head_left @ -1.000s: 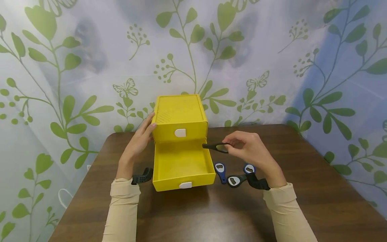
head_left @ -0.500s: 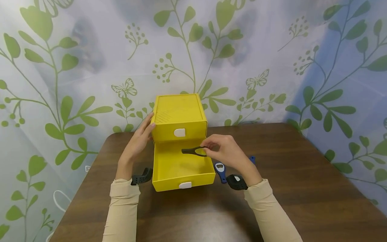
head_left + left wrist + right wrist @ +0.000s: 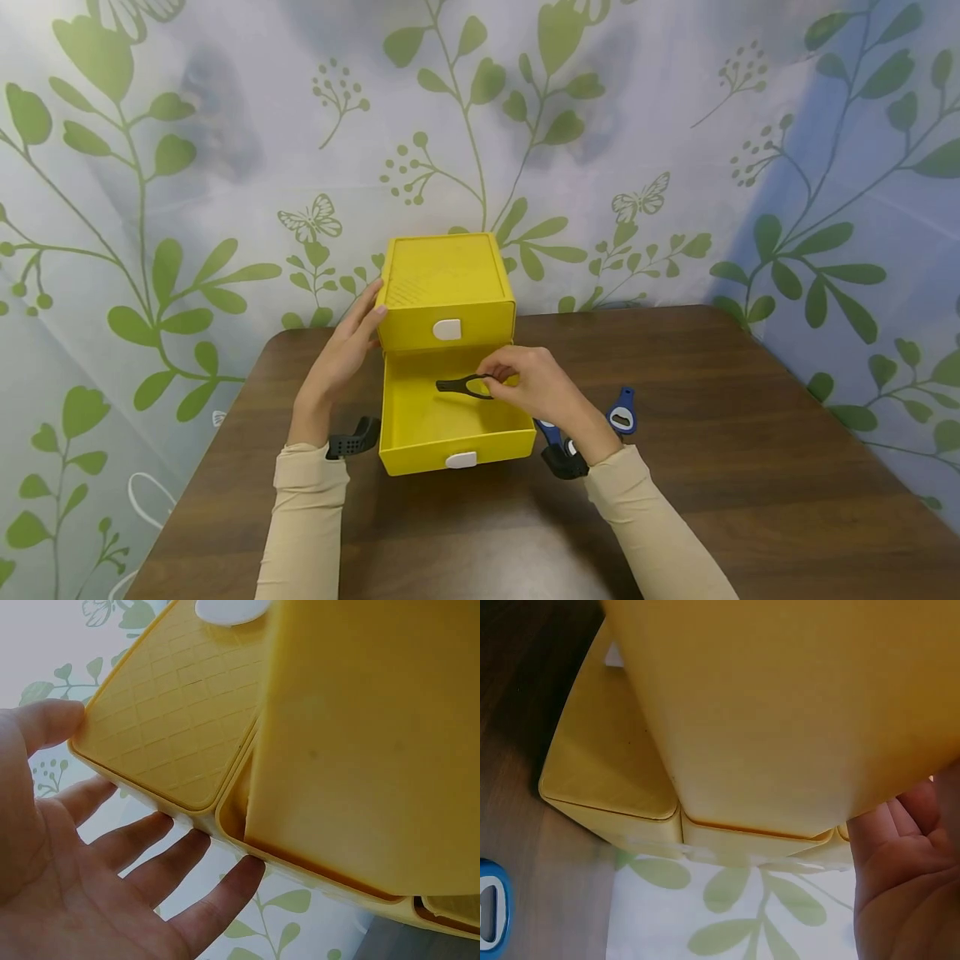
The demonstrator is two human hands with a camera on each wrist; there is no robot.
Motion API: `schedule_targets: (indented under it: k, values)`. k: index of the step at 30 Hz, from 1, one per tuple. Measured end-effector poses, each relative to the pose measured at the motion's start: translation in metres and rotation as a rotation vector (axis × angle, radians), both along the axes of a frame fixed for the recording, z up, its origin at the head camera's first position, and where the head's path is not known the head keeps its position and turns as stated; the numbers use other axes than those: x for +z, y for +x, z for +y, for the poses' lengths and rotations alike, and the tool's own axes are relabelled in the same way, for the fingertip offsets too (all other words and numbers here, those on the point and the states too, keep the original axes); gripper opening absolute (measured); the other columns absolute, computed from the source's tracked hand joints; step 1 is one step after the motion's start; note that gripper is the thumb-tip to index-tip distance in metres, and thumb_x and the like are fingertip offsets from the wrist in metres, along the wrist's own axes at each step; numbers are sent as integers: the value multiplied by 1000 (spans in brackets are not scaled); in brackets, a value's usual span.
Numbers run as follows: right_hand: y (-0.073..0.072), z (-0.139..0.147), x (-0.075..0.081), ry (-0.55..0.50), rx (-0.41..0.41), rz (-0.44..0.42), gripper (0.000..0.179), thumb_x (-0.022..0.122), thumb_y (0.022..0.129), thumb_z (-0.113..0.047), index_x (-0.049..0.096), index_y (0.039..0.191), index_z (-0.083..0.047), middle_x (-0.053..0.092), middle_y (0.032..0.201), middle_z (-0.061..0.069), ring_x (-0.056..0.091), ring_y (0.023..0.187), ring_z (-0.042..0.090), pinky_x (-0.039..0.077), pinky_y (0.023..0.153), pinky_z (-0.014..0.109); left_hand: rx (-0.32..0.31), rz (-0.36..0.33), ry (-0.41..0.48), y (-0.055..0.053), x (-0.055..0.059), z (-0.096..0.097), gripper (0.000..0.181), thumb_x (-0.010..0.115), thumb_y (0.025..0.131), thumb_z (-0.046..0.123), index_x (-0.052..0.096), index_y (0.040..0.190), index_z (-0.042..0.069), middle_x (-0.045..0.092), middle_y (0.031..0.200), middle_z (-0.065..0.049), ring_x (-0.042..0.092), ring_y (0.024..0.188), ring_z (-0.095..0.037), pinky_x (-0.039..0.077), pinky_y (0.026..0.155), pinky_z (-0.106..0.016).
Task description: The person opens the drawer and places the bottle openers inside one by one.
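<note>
A yellow drawer cabinet [image 3: 446,271] stands on the table, with a lower drawer [image 3: 420,458] pulled out. My left hand [image 3: 337,358] rests on the cabinet's left side; its fingertips [image 3: 196,841] touch the side wall and its thumb lies at the front edge. With thumb and fingers, my right hand [image 3: 536,385] pinches a black bottle opener [image 3: 452,386] by its looped head. The opener's handle points left, over the inside of the open drawer. In the right wrist view the drawer's wall hides the opener, leaving part of the right hand [image 3: 900,877] visible.
To the right of the drawer lie a blue bottle opener [image 3: 622,412] and another blue one [image 3: 550,432] partly behind the right wrist. A black wrist strap [image 3: 564,463] hides more there. A patterned cloth [image 3: 637,125] hangs behind the brown table [image 3: 712,417].
My right hand has carried the black bottle opener leftward from beside the cabinet to over the open drawer, then slightly lower. My left hand has stayed in place.
</note>
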State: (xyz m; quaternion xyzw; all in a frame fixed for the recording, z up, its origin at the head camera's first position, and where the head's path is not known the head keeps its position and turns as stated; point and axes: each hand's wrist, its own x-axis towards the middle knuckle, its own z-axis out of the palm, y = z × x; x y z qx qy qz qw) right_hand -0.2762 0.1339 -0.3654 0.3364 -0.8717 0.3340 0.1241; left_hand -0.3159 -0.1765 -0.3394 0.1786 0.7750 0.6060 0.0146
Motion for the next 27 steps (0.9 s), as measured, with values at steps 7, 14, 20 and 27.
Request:
schedule_targets:
  k: [7, 14, 20, 27]
  values:
    - [0, 0, -2, 14, -8, -5, 14, 81, 89, -6, 77, 101, -11, 74, 95, -2, 69, 83, 9, 62, 79, 31, -4, 6, -8, -3, 0, 2, 66, 42, 110, 49, 14, 167, 32, 9, 172, 12, 17, 158, -19, 28, 120, -65]
    - [1, 0, -2, 39, 2, -14, 16, 80, 89, -5, 77, 105, -6, 75, 98, 0, 69, 86, 12, 62, 80, 31, -7, -6, 3, -3, -2, 2, 67, 42, 110, 50, 14, 167, 31, 9, 172, 11, 17, 158, -19, 28, 120, -65]
    - [0, 0, 0, 35, 21, -16, 16, 80, 89, -4, 77, 106, -4, 75, 98, 2, 69, 86, 13, 62, 80, 35, -2, -9, -2, -3, -2, 1, 67, 42, 109, 52, 14, 167, 33, 9, 173, 11, 18, 158, -21, 27, 120, -65]
    - [-1, 3, 1, 20, 32, -32, 17, 79, 90, -5, 77, 107, -5, 75, 99, 0, 69, 87, 12, 62, 81, 37, 7, -13, -14, -2, -1, 1, 66, 42, 109, 53, 14, 167, 35, 10, 172, 12, 17, 158, -20, 27, 120, -66]
